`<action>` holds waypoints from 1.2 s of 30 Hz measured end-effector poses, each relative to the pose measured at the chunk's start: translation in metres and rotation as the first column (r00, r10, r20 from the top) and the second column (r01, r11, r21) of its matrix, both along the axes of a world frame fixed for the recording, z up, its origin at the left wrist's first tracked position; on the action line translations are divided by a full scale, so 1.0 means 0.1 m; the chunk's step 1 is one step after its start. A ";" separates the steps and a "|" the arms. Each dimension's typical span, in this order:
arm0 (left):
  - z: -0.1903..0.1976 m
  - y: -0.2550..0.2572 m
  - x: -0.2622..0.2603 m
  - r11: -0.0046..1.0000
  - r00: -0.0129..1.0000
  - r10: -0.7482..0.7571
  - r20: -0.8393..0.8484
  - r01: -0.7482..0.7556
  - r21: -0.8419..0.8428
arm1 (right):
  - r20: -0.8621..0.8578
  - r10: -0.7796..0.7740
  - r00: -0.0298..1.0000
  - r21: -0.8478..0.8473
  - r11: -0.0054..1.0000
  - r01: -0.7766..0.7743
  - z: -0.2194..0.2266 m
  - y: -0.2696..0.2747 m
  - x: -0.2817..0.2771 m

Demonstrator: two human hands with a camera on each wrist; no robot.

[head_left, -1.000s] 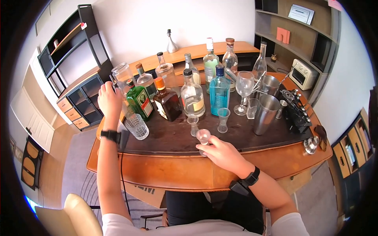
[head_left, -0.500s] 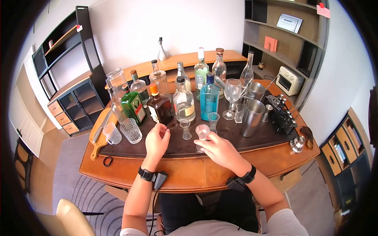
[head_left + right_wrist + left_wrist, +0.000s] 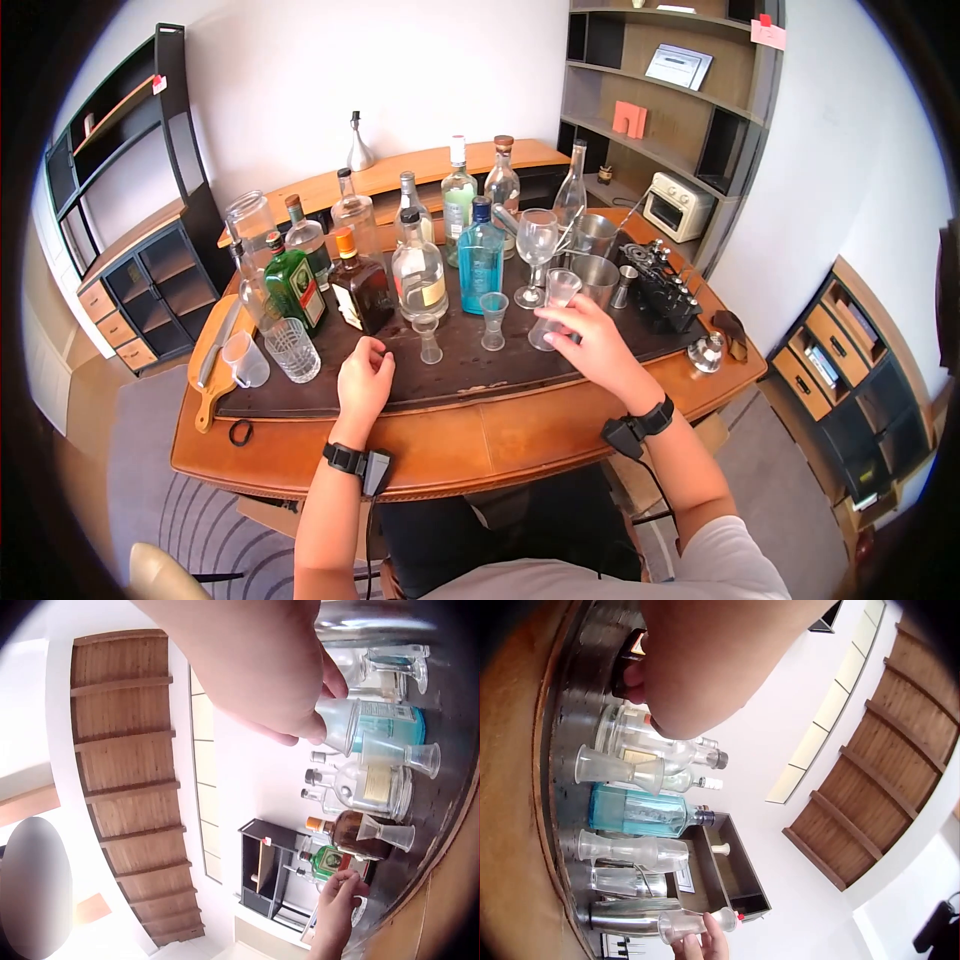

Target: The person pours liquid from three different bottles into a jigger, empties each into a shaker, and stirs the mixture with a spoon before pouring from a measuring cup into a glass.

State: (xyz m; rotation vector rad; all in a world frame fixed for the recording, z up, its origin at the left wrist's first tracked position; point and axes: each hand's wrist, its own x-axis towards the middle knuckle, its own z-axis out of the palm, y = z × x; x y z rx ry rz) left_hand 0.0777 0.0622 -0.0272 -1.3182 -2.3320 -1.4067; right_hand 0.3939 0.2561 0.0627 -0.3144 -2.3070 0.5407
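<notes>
My right hand (image 3: 597,350) pinches a clear double-ended measuring cup (image 3: 561,290) in front of the metal shaker (image 3: 597,278) and right of the stemmed glass (image 3: 538,240). In the left wrist view the fingers lie around the cup's (image 3: 676,927) narrow part. Two similar clear cups, one (image 3: 429,342) left and one (image 3: 493,322) nearer the right hand, stand upright on the dark tabletop (image 3: 460,385). My left hand (image 3: 364,388) hangs loosely curled by the front edge, before the brown bottle (image 3: 362,294), with nothing visible in it; the right wrist view also shows this hand (image 3: 337,911).
A blue bottle (image 3: 481,262), a green bottle (image 3: 293,285) and several clear ones stand behind. At left are a cut glass (image 3: 293,352), a plastic cup (image 3: 246,362) and a knife (image 3: 218,345) on a wooden board (image 3: 207,400). A black machine (image 3: 655,285) stands at right.
My left hand has come from the bottles at the far left to the table's front. The right hand has carried its cup rightward, towards the shaker. The head view has turned right.
</notes>
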 end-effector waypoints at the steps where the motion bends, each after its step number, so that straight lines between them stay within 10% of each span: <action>1: 0.00 0.00 0.00 1.000 1.000 0.002 -0.006 -0.002 -0.006 | -0.053 0.020 0.998 -0.156 0.987 -0.028 0.03 0.03 0.03; 4: 0.01 0.00 0.01 1.000 1.000 0.000 -0.016 0.000 -0.010 | -0.071 0.049 0.996 -0.385 0.920 -0.073 0.03 0.28 0.10; 8: 0.03 -0.01 0.01 1.000 1.000 0.010 -0.007 -0.010 -0.019 | -0.256 0.085 0.963 -0.788 0.558 -0.259 0.21 0.35 0.19; 17: 0.01 -0.02 -0.01 0.999 1.000 0.002 0.010 -0.001 -0.042 | -0.645 -0.152 0.749 -0.745 -0.092 -0.660 0.26 0.69 0.25; 36: 0.05 -0.03 -0.01 0.996 1.000 -0.006 0.027 0.009 -0.087 | -0.699 -0.221 0.681 -0.649 -0.203 -0.733 0.38 0.67 0.29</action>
